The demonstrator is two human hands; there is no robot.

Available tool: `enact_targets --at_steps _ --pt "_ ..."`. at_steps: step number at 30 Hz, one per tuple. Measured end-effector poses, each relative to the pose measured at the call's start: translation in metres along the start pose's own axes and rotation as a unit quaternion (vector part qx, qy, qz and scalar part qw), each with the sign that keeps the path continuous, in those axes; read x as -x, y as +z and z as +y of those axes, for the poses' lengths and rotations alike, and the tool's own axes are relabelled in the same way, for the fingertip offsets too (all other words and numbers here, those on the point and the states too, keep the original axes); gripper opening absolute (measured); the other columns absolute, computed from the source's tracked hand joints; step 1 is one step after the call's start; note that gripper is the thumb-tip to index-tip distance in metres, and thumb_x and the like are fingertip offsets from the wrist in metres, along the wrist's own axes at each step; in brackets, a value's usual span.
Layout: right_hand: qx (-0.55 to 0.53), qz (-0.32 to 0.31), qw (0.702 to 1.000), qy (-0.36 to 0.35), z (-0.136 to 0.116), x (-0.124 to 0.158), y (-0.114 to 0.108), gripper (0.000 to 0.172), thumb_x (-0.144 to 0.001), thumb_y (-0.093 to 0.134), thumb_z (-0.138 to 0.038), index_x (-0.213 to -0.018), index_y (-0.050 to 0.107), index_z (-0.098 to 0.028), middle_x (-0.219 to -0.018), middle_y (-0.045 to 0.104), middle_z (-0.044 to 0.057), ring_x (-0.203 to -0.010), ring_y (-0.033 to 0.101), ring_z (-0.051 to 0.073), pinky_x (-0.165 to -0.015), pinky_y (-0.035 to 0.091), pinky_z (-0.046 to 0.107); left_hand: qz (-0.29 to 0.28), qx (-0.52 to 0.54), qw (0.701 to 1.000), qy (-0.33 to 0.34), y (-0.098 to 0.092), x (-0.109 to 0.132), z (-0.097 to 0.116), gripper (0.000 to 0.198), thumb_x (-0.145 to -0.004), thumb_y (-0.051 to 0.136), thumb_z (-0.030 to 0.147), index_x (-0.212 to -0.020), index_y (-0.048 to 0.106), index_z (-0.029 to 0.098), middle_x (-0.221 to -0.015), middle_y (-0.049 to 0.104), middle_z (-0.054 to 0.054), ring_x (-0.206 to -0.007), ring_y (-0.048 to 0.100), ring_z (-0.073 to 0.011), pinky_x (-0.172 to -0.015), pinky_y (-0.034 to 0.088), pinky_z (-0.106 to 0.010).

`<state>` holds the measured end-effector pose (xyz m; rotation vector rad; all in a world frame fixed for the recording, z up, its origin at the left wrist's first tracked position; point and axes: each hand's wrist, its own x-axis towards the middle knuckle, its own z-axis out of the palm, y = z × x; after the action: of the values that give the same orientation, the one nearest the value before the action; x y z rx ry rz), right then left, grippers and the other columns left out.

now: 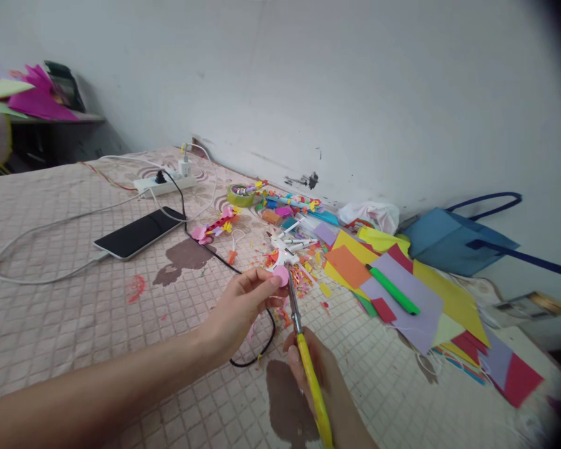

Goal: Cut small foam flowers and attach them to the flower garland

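Observation:
Between thumb and fingers, my left hand (pixel 250 292) pinches a small pink paper piece (pixel 281 275) with a rounded edge. My right hand (pixel 315 358) is closed around scissors (pixel 311 380) with yellow handles, and the metal blades point away from me at the right side of the pink piece. Whether the blades touch the paper is too fine to tell. Just beyond both hands sits a white glue gun (pixel 285 254), among many tiny coloured paper scraps (pixel 303 280).
Coloured paper sheets (pixel 402 305) with a green marker (pixel 393 290) lie to the right, near a blue bag (pixel 458 240). On the left are a phone (pixel 140 232) and a power strip (pixel 166 185). A black cord (pixel 219 257) runs by my left hand. Green tape (pixel 240 196) stands near the wall.

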<state>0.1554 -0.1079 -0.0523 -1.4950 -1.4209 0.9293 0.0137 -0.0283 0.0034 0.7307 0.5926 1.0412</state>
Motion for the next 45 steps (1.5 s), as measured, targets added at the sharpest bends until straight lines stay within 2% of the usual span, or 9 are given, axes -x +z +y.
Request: enact_targets --at_steps 4,10,20,25,29,33,38,45 --pt "-0.014 0.003 1.0 -0.003 0.0 -0.001 0.002 0.04 -0.08 0.046 -0.059 -0.069 0.048 -0.021 -0.056 0.039 -0.004 -0.046 0.033 0.01 -0.041 0.027 0.021 0.002 0.006 1.0 -0.002 0.0 0.0 0.0 0.018 -0.073 0.072 0.029 -0.069 0.061 0.015 -0.075 0.06 0.0 -0.074 0.055 -0.0114 -0.072 0.044 -0.025" --pt "-0.015 0.02 1.0 0.018 0.007 -0.004 0.006 0.047 -0.077 0.043 -0.067 -0.067 0.046 -0.021 -0.052 0.033 -0.006 -0.043 0.025 0.008 -0.04 0.02 0.021 0.002 0.01 1.0 -0.005 -0.001 0.0 -0.001 0.017 -0.074 0.071 0.026 -0.069 0.06 0.014 -0.075 0.061 0.0 -0.073 0.055 -0.0106 -0.072 0.044 -0.024" --pt "0.016 0.018 1.0 0.017 -0.007 0.002 0.001 0.042 -0.082 0.045 -0.06 -0.069 0.049 -0.019 -0.056 0.034 -0.005 -0.048 0.03 0.01 -0.046 0.023 0.023 -0.006 0.02 1.0 -0.003 -0.002 -0.001 -0.003 0.017 -0.074 0.072 0.027 -0.07 0.061 0.015 -0.075 0.062 0.0 -0.072 0.056 -0.0103 -0.073 0.044 -0.024" --pt "-0.006 0.034 0.999 0.017 -0.003 -0.001 0.003 0.044 -0.079 0.046 -0.063 -0.066 0.049 -0.021 -0.055 0.036 -0.005 -0.047 0.03 0.01 -0.044 0.026 0.023 -0.008 0.018 1.0 -0.005 -0.003 -0.001 -0.003 0.017 -0.076 0.07 0.027 -0.071 0.06 0.014 -0.075 0.063 0.0 -0.071 0.056 -0.0095 -0.073 0.044 -0.024" --pt "0.02 0.039 0.999 0.003 0.001 -0.001 0.0 0.045 -0.078 0.047 -0.064 -0.065 0.05 -0.02 -0.053 0.036 -0.004 -0.047 0.031 0.01 -0.043 0.025 0.023 -0.009 0.021 1.0 -0.008 -0.003 -0.001 -0.003 0.016 -0.077 0.069 0.026 -0.072 0.06 0.014 -0.075 0.063 0.0 -0.071 0.056 -0.0092 -0.073 0.044 -0.023" --pt "0.044 0.032 0.999 -0.001 -0.002 0.001 -0.005 0.039 -0.081 0.049 -0.057 -0.068 0.052 -0.02 -0.058 0.043 -0.002 -0.052 0.039 0.012 -0.047 0.029 0.024 -0.013 0.028 0.999 -0.011 -0.003 -0.001 -0.002 0.015 -0.078 0.069 0.025 -0.073 0.06 0.014 -0.074 0.064 0.0 -0.071 0.057 -0.0092 -0.073 0.044 -0.023" --pt "0.052 0.013 0.999 0.007 -0.004 0.002 -0.009 0.033 -0.08 0.053 -0.051 -0.067 0.048 -0.021 -0.052 0.037 -0.005 -0.047 0.033 0.011 -0.044 0.023 0.023 -0.012 0.027 1.0 -0.009 -0.003 -0.001 -0.002 0.015 -0.077 0.069 0.025 -0.073 0.06 0.014 -0.075 0.065 -0.001 -0.071 0.058 -0.0098 -0.073 0.045 -0.023" --pt "0.066 -0.006 0.998 0.021 -0.005 0.001 -0.01 0.035 -0.08 0.047 -0.052 -0.068 0.045 -0.02 -0.056 0.035 -0.005 -0.05 0.033 0.01 -0.045 0.024 0.022 -0.022 0.026 0.999 -0.005 -0.005 -0.003 -0.004 0.015 -0.077 0.069 0.025 -0.073 0.06 0.014 -0.075 0.066 -0.001 -0.071 0.059 -0.0099 -0.073 0.046 -0.023"
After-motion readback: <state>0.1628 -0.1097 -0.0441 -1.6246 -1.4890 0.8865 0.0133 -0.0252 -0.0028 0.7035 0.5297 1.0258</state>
